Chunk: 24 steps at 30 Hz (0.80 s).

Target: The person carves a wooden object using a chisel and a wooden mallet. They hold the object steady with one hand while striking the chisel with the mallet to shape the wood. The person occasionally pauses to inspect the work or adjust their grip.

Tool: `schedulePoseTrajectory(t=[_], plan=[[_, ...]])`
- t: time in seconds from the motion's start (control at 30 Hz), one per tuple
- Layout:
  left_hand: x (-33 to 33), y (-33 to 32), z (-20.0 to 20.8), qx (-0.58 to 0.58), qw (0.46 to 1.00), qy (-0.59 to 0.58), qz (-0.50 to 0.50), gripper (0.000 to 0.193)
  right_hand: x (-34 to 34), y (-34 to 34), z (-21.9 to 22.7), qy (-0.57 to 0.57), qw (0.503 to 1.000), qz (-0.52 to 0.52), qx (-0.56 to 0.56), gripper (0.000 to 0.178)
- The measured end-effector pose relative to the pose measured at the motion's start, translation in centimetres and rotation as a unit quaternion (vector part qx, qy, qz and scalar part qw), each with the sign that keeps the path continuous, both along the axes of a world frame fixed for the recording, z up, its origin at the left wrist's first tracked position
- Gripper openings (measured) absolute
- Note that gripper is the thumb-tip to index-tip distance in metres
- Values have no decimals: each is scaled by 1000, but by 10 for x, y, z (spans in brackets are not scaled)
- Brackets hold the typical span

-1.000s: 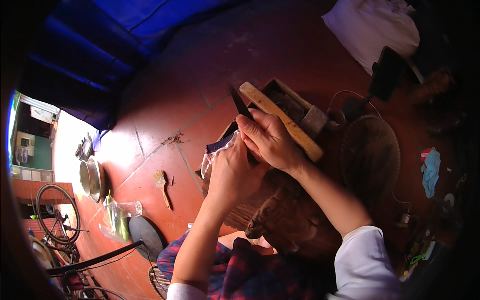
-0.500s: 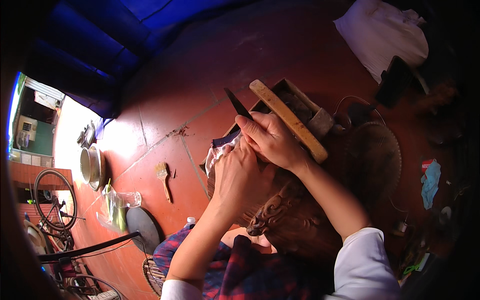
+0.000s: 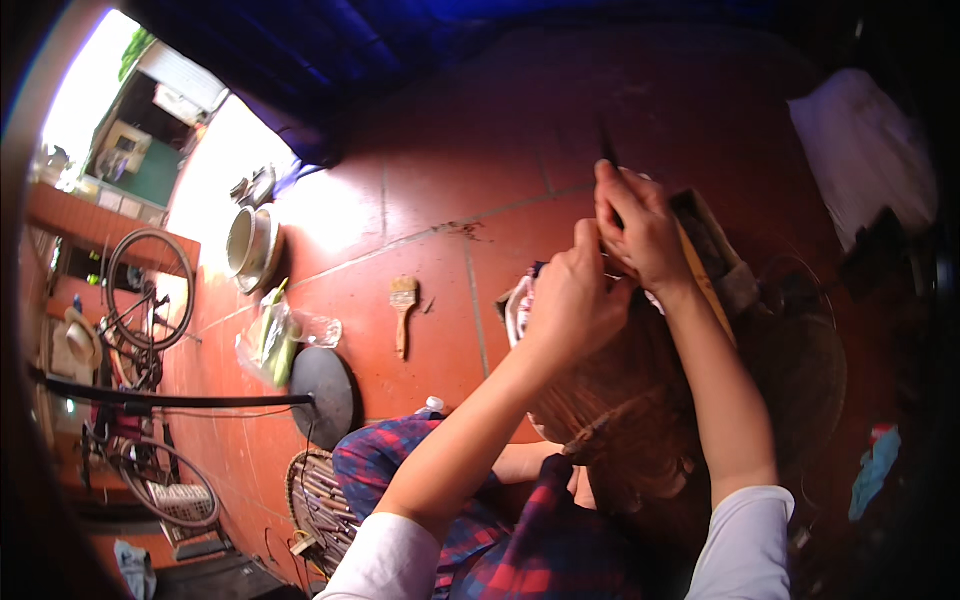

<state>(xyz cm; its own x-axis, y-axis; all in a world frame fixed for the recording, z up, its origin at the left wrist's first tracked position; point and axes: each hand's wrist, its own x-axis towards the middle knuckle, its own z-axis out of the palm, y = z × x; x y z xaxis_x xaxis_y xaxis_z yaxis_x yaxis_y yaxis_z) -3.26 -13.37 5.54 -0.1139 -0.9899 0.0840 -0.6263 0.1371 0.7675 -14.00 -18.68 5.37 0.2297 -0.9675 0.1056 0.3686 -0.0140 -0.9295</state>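
Right hand: the right hand point(image 3: 643, 232) has its grip closed around a slim dark tool point(image 3: 609, 148).
Dark tool: its narrow end pokes out beyond the right fist, pointing away from the person; blurred.
Left hand: the left hand point(image 3: 578, 305) is curled just beside the right; whether its grip holds anything, I cannot tell.
Carved wood: a brown carved piece of wood point(image 3: 625, 400) lies below the hands, near the person's lap.
Beside the right forearm: a yellowish wooden strip point(image 3: 709, 292) and an open box point(image 3: 715, 228).
Red tiled floor: a paintbrush point(image 3: 402, 312) lies left of the hands, bristles pointing away; farther left are green vegetables in a plastic bag point(image 3: 272, 342) and metal bowls point(image 3: 252, 248).
Far right: a pale sack point(image 3: 865, 160) and, nearer, a light-blue cloth point(image 3: 875, 472).
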Motion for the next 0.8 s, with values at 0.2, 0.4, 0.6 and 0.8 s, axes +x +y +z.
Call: schedulePoseTrajectory(t=[0.2,0.4,0.6,0.8], plan=[[187,-36,-23,121,979,140,82,75,-33,40,25,55,996,77,0,38],[560,4,-18,103,783,-330,517,23,-71,50,30,-53,993,75,74,19],[243,-1,-35,137,979,131,80,39,-54,27,42,-39,997,52,37,27],[23,8,51,58,979,-11,-195,48,-21,24,33,-17,990,73,-123,28]])
